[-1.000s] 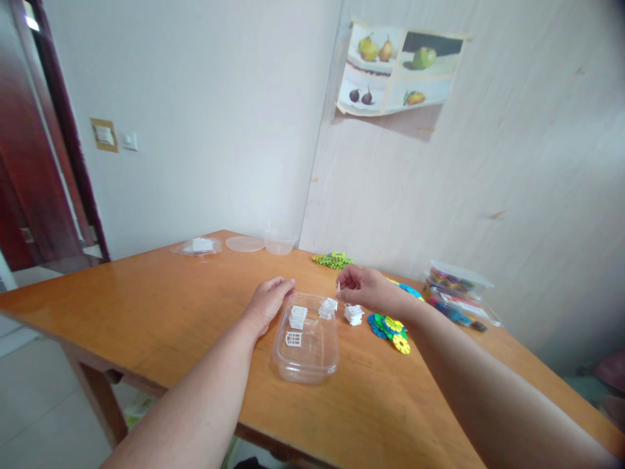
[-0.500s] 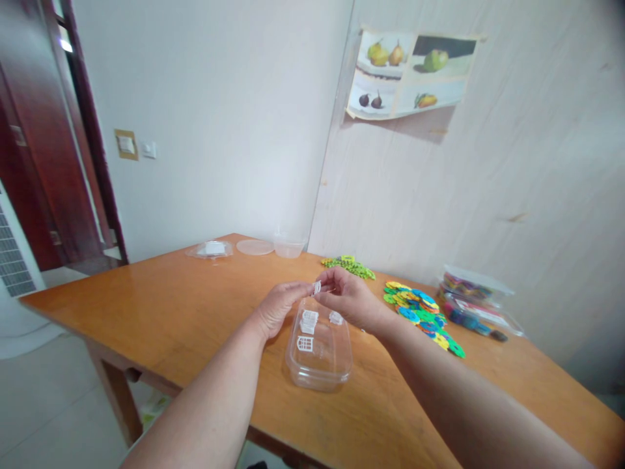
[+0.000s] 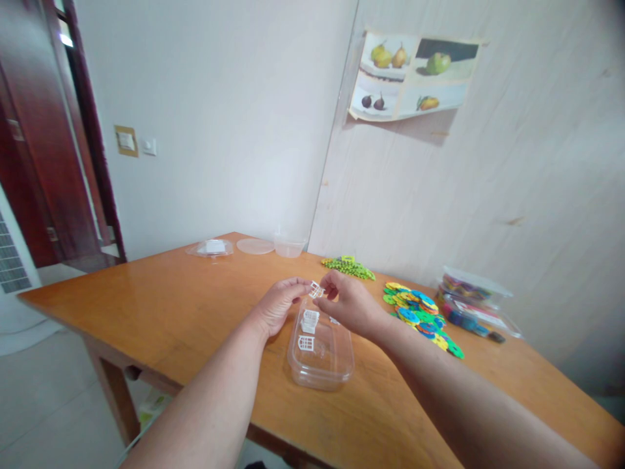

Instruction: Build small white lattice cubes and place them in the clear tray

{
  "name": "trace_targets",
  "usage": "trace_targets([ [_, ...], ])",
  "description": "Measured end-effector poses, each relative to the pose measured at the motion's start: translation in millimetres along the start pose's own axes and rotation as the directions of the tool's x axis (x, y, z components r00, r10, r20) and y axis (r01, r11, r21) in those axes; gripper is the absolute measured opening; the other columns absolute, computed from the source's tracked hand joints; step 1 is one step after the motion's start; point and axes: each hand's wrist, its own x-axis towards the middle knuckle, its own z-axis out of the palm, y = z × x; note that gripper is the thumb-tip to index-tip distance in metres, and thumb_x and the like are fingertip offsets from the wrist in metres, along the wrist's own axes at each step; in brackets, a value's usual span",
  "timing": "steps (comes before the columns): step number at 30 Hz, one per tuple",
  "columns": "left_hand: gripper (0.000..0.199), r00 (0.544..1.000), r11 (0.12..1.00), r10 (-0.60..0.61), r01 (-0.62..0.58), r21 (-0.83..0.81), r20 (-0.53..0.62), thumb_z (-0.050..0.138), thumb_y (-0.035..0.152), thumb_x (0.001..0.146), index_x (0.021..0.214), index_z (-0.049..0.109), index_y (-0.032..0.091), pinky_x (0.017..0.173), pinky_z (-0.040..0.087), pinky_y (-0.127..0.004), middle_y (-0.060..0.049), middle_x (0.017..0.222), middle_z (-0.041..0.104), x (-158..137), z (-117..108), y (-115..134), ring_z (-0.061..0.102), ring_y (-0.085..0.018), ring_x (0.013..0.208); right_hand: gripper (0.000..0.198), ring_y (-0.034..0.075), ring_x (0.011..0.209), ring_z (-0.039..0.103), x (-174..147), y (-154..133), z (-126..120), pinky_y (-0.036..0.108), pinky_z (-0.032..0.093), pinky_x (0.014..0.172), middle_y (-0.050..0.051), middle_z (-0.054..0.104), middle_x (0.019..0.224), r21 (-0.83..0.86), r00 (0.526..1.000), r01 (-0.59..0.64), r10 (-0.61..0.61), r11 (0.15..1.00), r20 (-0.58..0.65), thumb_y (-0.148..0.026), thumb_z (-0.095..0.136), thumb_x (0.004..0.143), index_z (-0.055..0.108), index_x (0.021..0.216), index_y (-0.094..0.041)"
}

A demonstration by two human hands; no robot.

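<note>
My left hand [image 3: 280, 304] pinches a small white plastic toy window frame [image 3: 316, 289] by its left side. At the frame's right side are the curled thumb and fingers of my right hand [image 3: 349, 299], also closed on it. Both hands are above the far end of a clear plastic box [image 3: 325, 374]. In the box, or on its surface, lie a small stack of white window pieces [image 3: 309, 321] and a single white window piece [image 3: 306, 343]. Another white piece [image 3: 334, 320] is mostly hidden by my right hand.
Colourful plastic discs [image 3: 420, 312] lie to the right, with green pieces [image 3: 349, 267] behind my hands. Clear boxes with colourful contents [image 3: 476, 306] are at the far right. Along the wall stand a clear tub [image 3: 290, 245], a round lid [image 3: 255, 246] and a clear lid [image 3: 211, 247].
The white window frame has turned so that its grid now faces me. My right hand has shifted slightly left and covers more of the piece behind it.
</note>
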Motion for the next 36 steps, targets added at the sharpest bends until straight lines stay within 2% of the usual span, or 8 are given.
trace_targets([
  [7, 0.016, 0.998, 0.999, 0.049, -0.048, 0.014, -0.030, 0.069, 0.031, 0.068, 0.076, 0.068, 0.018, 0.076, 0.041, -0.029, -0.003, 0.078, 0.068, -2.8, 3.6, 3.8, 0.058, -0.016, 0.077, 0.032, 0.011, 0.067, 0.056, 7.1, 0.3, -2.4, 0.023, 0.040, 0.061, 0.000, 0.064, 0.078, 0.085, 0.999, -0.007, 0.004, 0.996, 0.036, -0.030, 0.057, 0.084, 0.060, 0.114, -0.019],
  [12, 0.021, 0.999, 0.999, 0.034, -0.034, -0.034, -0.008, 0.073, 0.034, 0.068, 0.079, 0.068, 0.017, 0.079, 0.042, -0.030, -0.003, 0.079, 0.068, -5.5, 4.7, 4.8, 0.060, -0.016, 0.078, 0.014, 0.010, 0.058, 0.054, 14.2, 2.5, 3.3, 0.020, 0.036, 0.050, -0.003, 0.059, 0.066, 0.219, 0.992, -0.109, 0.092, 0.970, 0.087, -0.025, 0.060, 0.079, 0.061, 0.091, -0.019],
  [19, 0.022, 0.997, 0.998, 0.057, -0.058, -0.018, -0.048, 0.072, 0.031, 0.069, 0.085, 0.066, 0.018, 0.076, 0.041, -0.028, -0.003, 0.083, 0.067, -5.2, 4.1, 6.1, 0.058, -0.016, 0.079, 0.018, 0.013, 0.054, 0.061, 10.0, -4.6, 14.2, 0.023, 0.047, 0.050, -0.001, 0.063, 0.062, 0.544, 0.935, -0.354, 0.307, 0.761, 0.180, -0.028, 0.063, 0.078, 0.046, 0.082, -0.021],
  [21, 0.021, 0.997, 0.998, 0.051, -0.053, -0.036, -0.055, 0.072, 0.029, 0.069, 0.085, 0.065, 0.018, 0.074, 0.040, -0.028, -0.002, 0.082, 0.066, -4.2, 3.5, 5.7, 0.057, -0.015, 0.077, 0.013, 0.013, 0.057, 0.062, 7.8, -3.5, 13.0, 0.024, 0.047, 0.052, 0.001, 0.065, 0.068, 0.493, 0.946, -0.324, 0.283, 0.807, 0.158, -0.028, 0.059, 0.081, 0.049, 0.084, -0.020],
  [24, 0.018, 0.997, 0.997, 0.036, -0.041, -0.066, -0.067, 0.072, 0.026, 0.068, 0.083, 0.065, 0.019, 0.071, 0.038, -0.027, 0.000, 0.079, 0.064, -2.2, 2.0, 4.0, 0.055, -0.013, 0.074, 0.013, 0.014, 0.073, 0.063, 4.3, 0.4, 7.4, 0.026, 0.048, 0.062, 0.003, 0.066, 0.087, 0.243, 0.993, -0.105, 0.113, 0.964, -0.018, -0.019, 0.055, 0.079, 0.058, 0.092, -0.020],
  [28, 0.018, 0.998, 0.996, 0.038, -0.041, -0.076, -0.046, 0.072, 0.026, 0.066, 0.081, 0.065, 0.019, 0.070, 0.037, -0.026, -0.001, 0.079, 0.064, -0.4, 0.0, 1.9, 0.055, -0.013, 0.073, 0.028, 0.016, 0.091, 0.060, 1.5, 2.4, 0.5, 0.027, 0.045, 0.073, 0.005, 0.063, 0.102, -0.025, 0.989, 0.134, -0.135, 0.991, -0.061, -0.016, 0.057, 0.078, 0.064, 0.104, -0.022],
  [32, 0.018, 1.000, 0.999, 0.027, -0.027, -0.046, 0.005, 0.068, 0.033, 0.072, 0.082, 0.067, 0.017, 0.074, 0.038, -0.028, -0.003, 0.084, 0.066, -1.3, 0.1, 1.8, 0.060, -0.017, 0.082, 0.012, 0.015, 0.081, 0.059, 4.2, 1.4, 0.2, 0.027, 0.043, 0.073, 0.003, 0.064, 0.088, -0.016, 0.990, 0.133, -0.134, 0.991, -0.053, -0.023, 0.055, 0.084, 0.066, 0.090, -0.020],
  [36, 0.027, 0.999, 0.999, 0.049, -0.049, 0.010, 0.009, 0.058, 0.042, 0.081, 0.081, 0.069, 0.017, 0.078, 0.038, -0.031, -0.005, 0.088, 0.069, -3.5, 1.5, 2.0, 0.060, -0.019, 0.088, 0.016, 0.012, 0.065, 0.055, 8.5, 2.1, 3.4, 0.023, 0.038, 0.059, -0.001, 0.061, 0.070, 0.106, 0.999, -0.043, 0.044, 0.993, -0.007, -0.030, 0.055, 0.085, 0.063, 0.078, -0.018],
])
